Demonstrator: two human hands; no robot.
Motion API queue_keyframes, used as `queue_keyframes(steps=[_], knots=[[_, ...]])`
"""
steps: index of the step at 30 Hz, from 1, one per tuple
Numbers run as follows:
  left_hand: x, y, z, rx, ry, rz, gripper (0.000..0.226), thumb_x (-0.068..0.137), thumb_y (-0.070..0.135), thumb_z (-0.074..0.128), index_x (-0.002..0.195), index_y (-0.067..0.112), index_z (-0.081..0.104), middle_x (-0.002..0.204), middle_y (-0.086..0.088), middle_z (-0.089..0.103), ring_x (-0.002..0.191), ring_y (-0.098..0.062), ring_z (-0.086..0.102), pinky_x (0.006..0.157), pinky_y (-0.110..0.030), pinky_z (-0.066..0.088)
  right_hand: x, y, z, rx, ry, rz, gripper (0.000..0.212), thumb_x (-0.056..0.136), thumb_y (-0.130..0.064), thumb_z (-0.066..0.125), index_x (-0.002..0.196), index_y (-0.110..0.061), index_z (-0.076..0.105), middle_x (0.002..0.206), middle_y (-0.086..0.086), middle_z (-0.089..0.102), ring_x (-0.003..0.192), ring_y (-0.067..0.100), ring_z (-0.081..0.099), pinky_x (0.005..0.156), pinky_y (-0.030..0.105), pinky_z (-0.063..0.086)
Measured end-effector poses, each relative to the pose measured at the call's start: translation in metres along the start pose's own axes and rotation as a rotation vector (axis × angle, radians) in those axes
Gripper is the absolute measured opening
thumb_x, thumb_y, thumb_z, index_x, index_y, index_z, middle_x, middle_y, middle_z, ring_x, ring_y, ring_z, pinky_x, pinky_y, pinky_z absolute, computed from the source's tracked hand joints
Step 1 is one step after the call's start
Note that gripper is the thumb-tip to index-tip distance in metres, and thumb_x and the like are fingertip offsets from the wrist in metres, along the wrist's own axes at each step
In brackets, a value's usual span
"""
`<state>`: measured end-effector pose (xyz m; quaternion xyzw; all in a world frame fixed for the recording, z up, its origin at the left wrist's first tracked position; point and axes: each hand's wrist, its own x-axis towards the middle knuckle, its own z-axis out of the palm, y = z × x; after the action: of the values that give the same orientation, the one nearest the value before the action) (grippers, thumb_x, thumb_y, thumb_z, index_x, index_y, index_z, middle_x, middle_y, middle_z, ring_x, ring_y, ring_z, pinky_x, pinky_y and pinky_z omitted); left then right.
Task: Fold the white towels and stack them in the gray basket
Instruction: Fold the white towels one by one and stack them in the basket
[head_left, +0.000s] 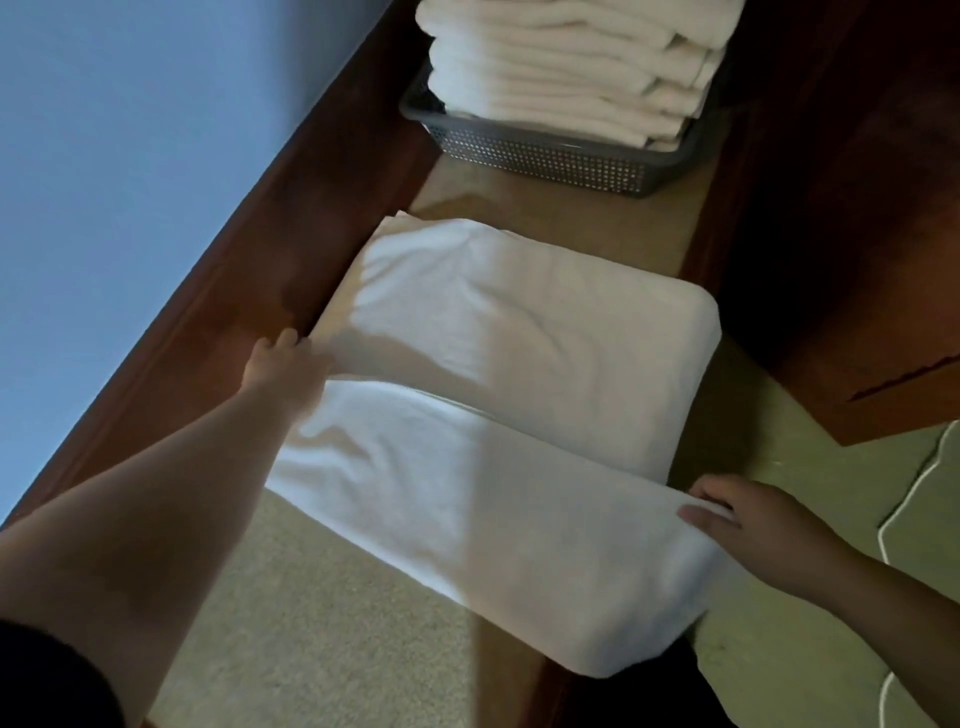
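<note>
A large white towel (519, 364) lies spread on the carpeted floor between dark wooden furniture, its near part (467, 499) doubled over toward me. My left hand (283, 364) grips the towel's left edge at the fold. At the right edge, my right hand (748, 525) pinches the near layer between thumb and fingers. Farther back stands the gray basket (540, 153), with a tall stack of folded white towels (566, 67) rising above its rim.
A dark wooden rail (234, 291) runs along the left, beside a blue wall (130, 156). A wooden cabinet (857, 260) stands at the right. A white cord (914, 499) lies on the beige carpet (322, 613) at the right edge.
</note>
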<state>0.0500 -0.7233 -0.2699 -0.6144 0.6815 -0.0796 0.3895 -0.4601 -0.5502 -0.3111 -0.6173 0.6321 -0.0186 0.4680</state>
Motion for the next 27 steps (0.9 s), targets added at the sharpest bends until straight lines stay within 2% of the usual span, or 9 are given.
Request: queue_keyframes(steps=[2, 3, 6, 8, 12, 17, 21, 24, 27], knots=[[0.003, 0.0, 0.003, -0.001, 0.015, -0.037, 0.043, 0.1, 0.02, 0.046, 0.142, 0.028, 0.054, 0.133, -0.002, 0.056, 0.13, -0.027, 0.04, 0.1, -0.043, 0.04, 0.002, 0.002, -0.002, 0.003, 0.058, -0.004, 0.067, 0.071, -0.099, 0.028, 0.087, -0.041, 0.059, 0.099, -0.022, 0.058, 0.082, -0.001, 0.06, 0.069, 0.033, 0.052], [0.005, -0.003, 0.002, 0.003, 0.037, -0.056, 0.045, 0.099, 0.017, 0.043, 0.142, 0.026, 0.055, 0.133, -0.001, 0.057, 0.131, -0.027, 0.041, 0.1, -0.044, 0.04, 0.003, 0.001, -0.004, 0.008, 0.079, 0.0, 0.063, 0.074, -0.096, 0.03, 0.087, -0.041, 0.058, 0.098, -0.018, 0.058, 0.082, 0.0, 0.06, 0.069, 0.034, 0.052], [0.015, -0.014, -0.003, 0.026, 0.095, -0.092, 0.042, 0.097, 0.015, 0.043, 0.134, 0.026, 0.061, 0.127, -0.001, 0.061, 0.126, -0.029, 0.043, 0.102, -0.047, 0.037, 0.005, -0.005, -0.01, 0.033, 0.126, 0.016, 0.049, 0.081, -0.077, 0.041, 0.082, -0.032, 0.061, 0.09, -0.007, 0.059, 0.079, 0.007, 0.06, 0.072, 0.039, 0.052], [0.021, -0.019, -0.008, 0.026, 0.117, -0.108, 0.035, 0.096, 0.017, 0.046, 0.125, 0.025, 0.064, 0.123, -0.001, 0.063, 0.124, -0.03, 0.045, 0.104, -0.048, 0.038, 0.007, -0.01, -0.012, 0.047, 0.138, 0.023, 0.042, 0.087, -0.067, 0.048, 0.082, -0.028, 0.062, 0.086, -0.009, 0.062, 0.077, 0.01, 0.061, 0.07, 0.04, 0.052], [0.035, -0.019, -0.011, -0.007, 0.13, -0.128, 0.03, 0.095, 0.018, 0.05, 0.12, 0.026, 0.065, 0.122, -0.001, 0.065, 0.123, -0.031, 0.045, 0.102, -0.047, 0.038, 0.012, -0.011, -0.014, 0.1, 0.223, 0.058, 0.02, 0.099, -0.044, 0.061, 0.084, -0.032, 0.067, 0.08, -0.017, 0.068, 0.073, 0.007, 0.064, 0.066, 0.039, 0.051], [0.049, -0.015, -0.014, -0.004, 0.198, -0.134, 0.029, 0.095, 0.019, 0.051, 0.119, 0.023, 0.067, 0.121, -0.005, 0.066, 0.122, -0.033, 0.047, 0.103, -0.046, 0.04, 0.021, -0.002, -0.013, 0.061, 0.245, 0.097, 0.017, 0.1, -0.041, 0.063, 0.086, -0.032, 0.067, 0.081, -0.01, 0.068, 0.078, 0.014, 0.064, 0.068, 0.039, 0.052], [0.05, -0.006, -0.013, -0.061, 0.231, -0.172, 0.036, 0.094, 0.021, 0.052, 0.127, 0.024, 0.065, 0.13, -0.007, 0.058, 0.126, -0.031, 0.041, 0.103, -0.044, 0.038, 0.028, 0.003, -0.013, 0.048, 0.231, 0.133, 0.003, 0.1, -0.039, 0.063, 0.098, -0.041, 0.065, 0.095, -0.014, 0.069, 0.088, 0.012, 0.065, 0.074, 0.041, 0.056], [0.048, 0.012, -0.01, -0.148, 0.185, 0.009, 0.052, 0.089, 0.024, 0.057, 0.139, 0.035, 0.052, 0.143, -0.002, 0.048, 0.132, -0.03, 0.035, 0.104, -0.047, 0.035, 0.03, 0.005, -0.01, 0.007, 0.213, 0.17, 0.02, 0.095, -0.04, 0.068, 0.103, -0.054, 0.058, 0.1, -0.02, 0.067, 0.097, 0.009, 0.063, 0.084, 0.044, 0.057], [0.039, 0.043, -0.015, -0.281, 0.156, 0.242, 0.057, 0.094, 0.024, 0.051, 0.148, 0.039, 0.044, 0.148, 0.0, 0.047, 0.137, -0.03, 0.035, 0.108, -0.05, 0.034, 0.031, -0.004, -0.004, -0.046, 0.142, 0.154, 0.027, 0.095, -0.04, 0.069, 0.111, -0.055, 0.054, 0.108, -0.021, 0.062, 0.105, 0.011, 0.061, 0.089, 0.046, 0.056]])
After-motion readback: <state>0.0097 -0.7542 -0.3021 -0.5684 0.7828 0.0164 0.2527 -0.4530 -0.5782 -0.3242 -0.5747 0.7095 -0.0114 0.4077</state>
